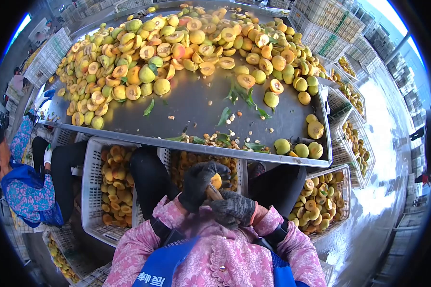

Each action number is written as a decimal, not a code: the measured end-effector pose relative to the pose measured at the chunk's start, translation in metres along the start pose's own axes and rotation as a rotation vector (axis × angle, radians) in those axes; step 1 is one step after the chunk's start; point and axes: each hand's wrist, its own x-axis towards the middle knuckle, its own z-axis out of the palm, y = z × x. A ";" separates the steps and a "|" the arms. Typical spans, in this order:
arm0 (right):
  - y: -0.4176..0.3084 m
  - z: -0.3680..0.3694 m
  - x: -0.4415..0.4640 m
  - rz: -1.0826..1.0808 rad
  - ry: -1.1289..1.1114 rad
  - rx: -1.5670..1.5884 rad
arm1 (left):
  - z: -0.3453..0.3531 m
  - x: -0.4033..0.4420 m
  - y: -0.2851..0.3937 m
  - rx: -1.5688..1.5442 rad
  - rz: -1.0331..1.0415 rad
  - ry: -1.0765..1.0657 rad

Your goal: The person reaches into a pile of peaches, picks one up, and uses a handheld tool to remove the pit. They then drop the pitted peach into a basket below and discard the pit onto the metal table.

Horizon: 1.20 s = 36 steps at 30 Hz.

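While the left hand (198, 185) is gripping a fruit (216, 181) over the near middle crate (243, 175), the right hand (232, 209) is apparently holding a tool (212, 193) against it; pitting is probably proceeding, next calling for steady pressure.

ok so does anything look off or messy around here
Yes, some litter: leaves and small scraps lie strewn over the bare part of the metal table, with more gathered along its near edge. They look odd because they lie apart from the main heap of fruit.
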 end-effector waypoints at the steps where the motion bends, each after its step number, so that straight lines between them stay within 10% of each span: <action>1: 0.006 0.000 0.001 -0.005 0.009 0.110 | 0.000 -0.001 0.001 -0.035 0.007 -0.049; 4: 0.027 -0.011 0.012 -0.516 -0.106 -0.325 | -0.008 0.000 -0.003 -0.115 0.019 -0.112; 10: 0.009 -0.021 -0.012 -0.039 -0.282 0.184 | -0.038 0.005 0.015 0.236 0.366 0.009; 12: 0.007 -0.011 -0.012 -0.096 0.093 0.164 | -0.057 0.001 0.031 -0.060 0.235 0.051; 14: 0.035 -0.046 0.013 -0.722 0.305 -1.475 | -0.050 -0.018 0.075 0.698 0.712 0.311; 16: 0.032 -0.047 0.023 -0.212 0.388 -1.452 | -0.100 -0.028 0.100 0.891 0.775 0.482; 21: 0.051 -0.076 0.046 -0.195 0.317 -1.427 | -0.177 -0.037 0.158 1.292 0.351 0.772; 29: 0.071 -0.121 0.070 -0.160 0.305 -1.413 | -0.075 0.159 0.167 1.183 0.731 0.262; 36: 0.061 -0.132 0.075 -0.042 0.304 -1.332 | -0.015 0.328 0.136 1.611 0.868 0.276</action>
